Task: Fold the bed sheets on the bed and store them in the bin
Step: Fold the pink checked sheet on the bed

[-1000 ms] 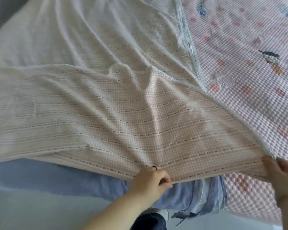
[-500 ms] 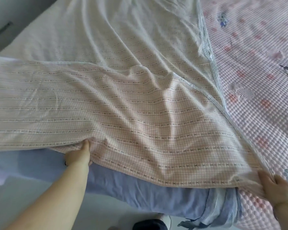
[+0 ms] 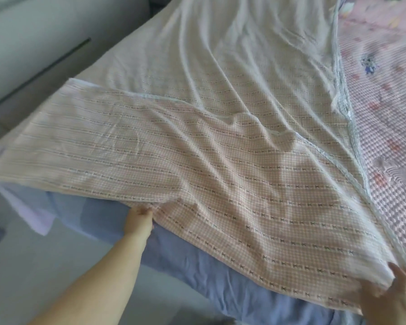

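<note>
Left hand [image 3: 138, 218] grips the folded checked sheet [image 3: 220, 179] at its near edge; right hand [image 3: 395, 295] appears to pinch the near corner.

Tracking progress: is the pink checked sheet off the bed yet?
No, the pink checked sheet lies spread across the bed, left hand and right hand holding its near edge.

left hand [image 3: 138, 218] fingers hide under the checked sheet [image 3: 220, 184]; right hand [image 3: 395, 300] is cut off at the corner

The folded sheet [image 3: 220, 160] lies on the bed, with the quilted pad [image 3: 384, 127] to its right.
</note>
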